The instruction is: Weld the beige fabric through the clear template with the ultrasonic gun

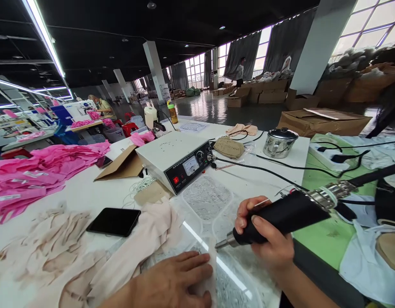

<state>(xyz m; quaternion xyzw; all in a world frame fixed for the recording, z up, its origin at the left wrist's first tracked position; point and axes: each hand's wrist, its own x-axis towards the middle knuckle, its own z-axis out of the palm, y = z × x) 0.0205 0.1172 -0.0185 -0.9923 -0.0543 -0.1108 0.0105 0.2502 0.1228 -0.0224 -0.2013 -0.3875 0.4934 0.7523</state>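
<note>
My right hand (269, 239) is wrapped round the thick black body of an ultrasonic hand tool (282, 214). Its metal tip (223, 243) points left and meets the edge of a pale beige fabric strip (213, 256). My left hand (178, 278) lies flat, fingers stretched out, on that fabric just left of the tip. Beneath is a clear plastic sheet (236, 278) with a glossy, scratched surface. A longer beige fabric piece (146, 237) runs beside my left hand. The control box (181, 158), with a dial and a red switch, stands behind; a cable connects at its front.
Beige scraps (40, 239) and a phone (114, 221) lie left, with pink garments (40, 171) beyond. A lidded steel pot (280, 142), a power strip (330, 158) and black cables are at the right. White bra pieces (373, 256) lie on a green surface (316, 222).
</note>
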